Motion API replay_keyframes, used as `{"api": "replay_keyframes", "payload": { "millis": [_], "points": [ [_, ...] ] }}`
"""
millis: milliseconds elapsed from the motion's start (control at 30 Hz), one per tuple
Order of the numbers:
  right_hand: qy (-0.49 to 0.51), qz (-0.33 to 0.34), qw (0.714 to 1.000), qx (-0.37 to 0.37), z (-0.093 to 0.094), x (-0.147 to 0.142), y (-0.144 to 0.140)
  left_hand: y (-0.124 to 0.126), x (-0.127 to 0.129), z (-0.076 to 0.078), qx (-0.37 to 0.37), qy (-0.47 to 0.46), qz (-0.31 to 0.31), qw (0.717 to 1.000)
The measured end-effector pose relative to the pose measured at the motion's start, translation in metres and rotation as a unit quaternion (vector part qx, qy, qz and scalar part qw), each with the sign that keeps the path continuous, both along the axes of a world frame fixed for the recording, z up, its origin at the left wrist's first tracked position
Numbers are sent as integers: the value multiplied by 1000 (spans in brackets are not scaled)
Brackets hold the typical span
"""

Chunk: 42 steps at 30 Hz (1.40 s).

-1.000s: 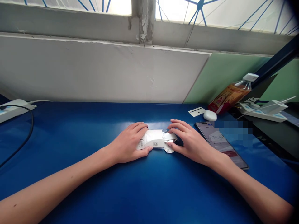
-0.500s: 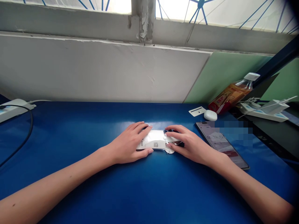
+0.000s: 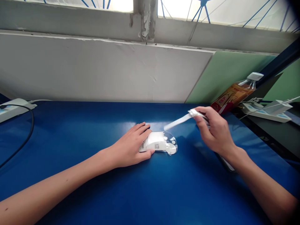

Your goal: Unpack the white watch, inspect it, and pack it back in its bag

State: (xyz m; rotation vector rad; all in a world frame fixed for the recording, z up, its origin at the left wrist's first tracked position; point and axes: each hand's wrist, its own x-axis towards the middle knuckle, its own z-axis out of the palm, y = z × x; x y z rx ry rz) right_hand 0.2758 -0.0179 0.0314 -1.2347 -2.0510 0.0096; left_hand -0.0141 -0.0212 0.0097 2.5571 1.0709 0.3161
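My left hand [image 3: 131, 147] rests over the left end of a small clear plastic package [image 3: 161, 144] on the blue table, thumb on its near side and fingers on its far side. The package bears a white printed label with a barcode and a square code; its rounded right end shows white discs. To the right, my right hand [image 3: 214, 131] is raised with closed fingers around a white strip-like thing [image 3: 178, 122], whose long flat tail points left above the table. Its exact kind is unclear, and part of it is hidden in the hand.
A phone [image 3: 228, 164] lies mostly hidden under my right forearm. A drink bottle [image 3: 235, 93] leans at the back right, beside a white power strip [image 3: 267, 112]. Another power strip [image 3: 16, 109] with a black cable [image 3: 30, 128] sits at the left edge.
My right hand has left the package's right end and moved right and up, now with the white strip. It covers where the card and white case lay. My left hand stays on the package.
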Motion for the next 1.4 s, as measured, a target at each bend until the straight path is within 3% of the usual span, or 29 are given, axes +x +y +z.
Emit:
{"api": "replay_keyframes", "payload": {
  "millis": [133, 300, 367, 433, 500, 600, 767, 833, 900, 967, 1033, 1100, 1167, 1267, 1333, 1400],
  "points": [
    [36, -73, 995, 65, -3, -1, 1, -5, 2, 0, -5, 13, 2, 1000],
    [0, -19, 998, 59, -12, -9, -2, -5, 3, -3, -16, -44, 56, 997],
    [-9, 3, 998, 57, -13, -12, -5, -3, 3, 0, 36, -113, 102, 988],
    [-15, 30, 998, 50, -14, -15, -9, -2, 4, 5, 132, -181, 118, 967],
    [-19, 61, 997, 45, -16, -21, -14, -3, 7, 10, 216, -208, 86, 950],
    [7, 88, 994, 62, -15, -31, -21, -7, 13, 13, 237, -185, 3, 954],
    [83, 114, 988, 56, 5, -49, -22, -14, 20, 11, 164, -182, -11, 969],
    [148, 118, 982, 3, 17, -55, -17, -17, 22, 16, 78, -213, -13, 974],
    [221, 109, 965, -89, 26, -63, -10, -20, 25, 23, -78, -261, 6, 962],
    [308, 113, 929, -172, 30, -73, 0, -22, 30, 29, -267, -341, 41, 900],
    [388, 128, 874, -264, 29, -85, 11, -22, 34, 32, -433, -425, 53, 793],
    [468, 174, 793, -348, 24, -96, 19, -20, 36, 29, -542, -465, 45, 699],
    [520, 224, 697, -440, 19, -105, 25, -18, 36, 25, -599, -484, 44, 637],
    [557, 266, 574, -539, 14, -109, 28, -14, 35, 20, -640, -497, 56, 583],
    [570, 272, 527, -569, 12, -108, 29, -13, 34, 19, -655, -500, 58, 564],
    [576, 271, 504, -584, 11, -105, 30, -13, 35, 19, -661, -498, 55, 559]
  ]
}}
